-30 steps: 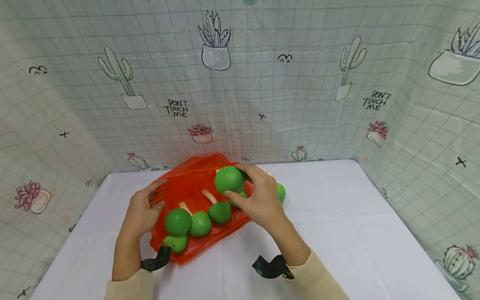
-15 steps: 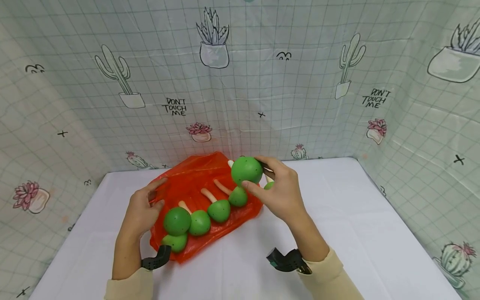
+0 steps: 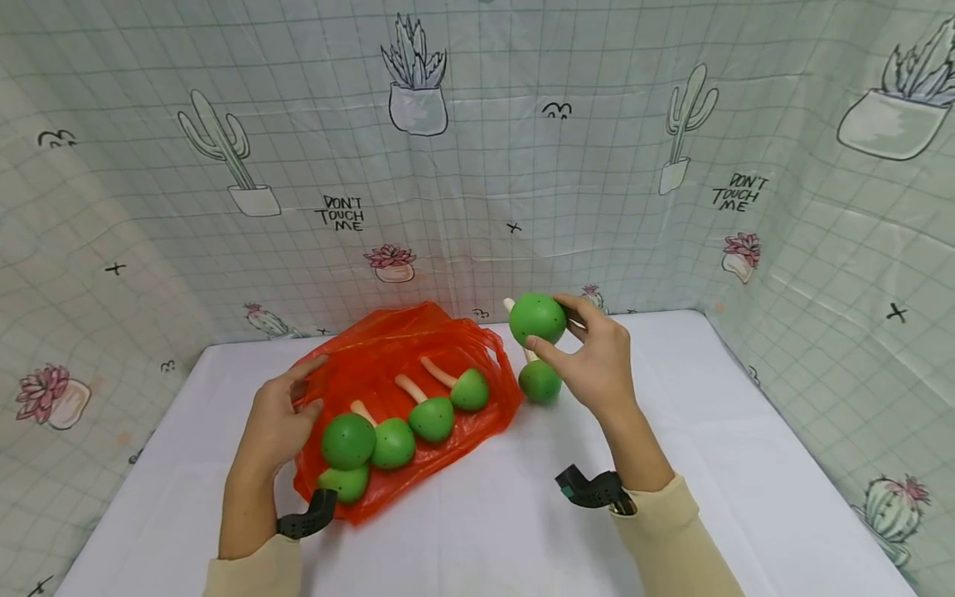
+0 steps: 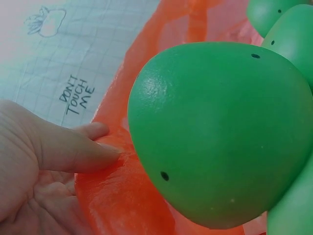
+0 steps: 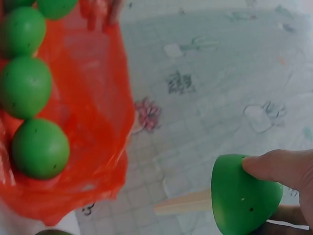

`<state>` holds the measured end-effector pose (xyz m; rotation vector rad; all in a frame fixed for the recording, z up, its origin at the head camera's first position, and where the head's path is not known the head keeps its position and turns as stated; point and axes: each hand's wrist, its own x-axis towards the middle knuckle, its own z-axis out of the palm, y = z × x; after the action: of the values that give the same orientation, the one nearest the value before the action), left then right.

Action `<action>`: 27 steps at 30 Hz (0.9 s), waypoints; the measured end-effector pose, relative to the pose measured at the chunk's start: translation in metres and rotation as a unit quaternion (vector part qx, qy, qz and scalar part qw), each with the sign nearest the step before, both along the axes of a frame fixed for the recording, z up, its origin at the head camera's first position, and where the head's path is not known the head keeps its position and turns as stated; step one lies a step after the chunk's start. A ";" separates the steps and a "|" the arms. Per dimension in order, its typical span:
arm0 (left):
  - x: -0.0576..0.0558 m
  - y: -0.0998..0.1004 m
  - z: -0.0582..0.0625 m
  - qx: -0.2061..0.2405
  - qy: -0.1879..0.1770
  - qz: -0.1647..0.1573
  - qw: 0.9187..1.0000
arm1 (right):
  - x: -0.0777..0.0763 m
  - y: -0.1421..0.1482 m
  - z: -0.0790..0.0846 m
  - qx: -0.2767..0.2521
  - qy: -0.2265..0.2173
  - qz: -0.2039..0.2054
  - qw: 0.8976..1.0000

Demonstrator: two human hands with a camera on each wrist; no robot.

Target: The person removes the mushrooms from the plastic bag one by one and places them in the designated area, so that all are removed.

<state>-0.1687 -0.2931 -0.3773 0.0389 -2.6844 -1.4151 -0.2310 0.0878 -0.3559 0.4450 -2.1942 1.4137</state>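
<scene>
The right forearm slants up from the tabletop's [image 3: 477, 531] near edge, and the right hand [image 3: 597, 356] hovers above the far edge, right of centre, palm turned inward. Its grip is closed on a green mushroom [image 3: 539, 317], thumb on the near side of the cap and fingers behind, with the pale stem [image 5: 183, 201] pointing left and away from the palm. The left hand [image 3: 279, 419] sits low near the tabletop's left edge, fingers bent forward. Its grip pinches the left rim of a red bag [image 3: 358, 356], thumb over the plastic and fingers behind. Five green mushrooms [image 3: 431, 419] cluster on the bag, stretching from its near left corner toward its right side. A further mushroom [image 3: 540, 381] lies on the tabletop just beside the bag's right edge
</scene>
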 end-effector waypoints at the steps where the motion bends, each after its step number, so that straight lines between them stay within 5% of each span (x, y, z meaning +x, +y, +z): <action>1: 0.000 0.000 0.000 0.001 -0.001 0.000 1.000 | -0.002 0.003 -0.003 0.003 -0.005 -0.008 1.000; 27: 0.000 0.002 -0.002 -0.011 -0.017 -0.001 1.000 | -0.040 0.044 -0.059 0.026 -0.136 -0.093 0.986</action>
<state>-0.1690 -0.2907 -0.3795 0.0597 -2.7278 -1.3985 -0.2714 0.1316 -0.4147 0.0619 -2.4187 1.3856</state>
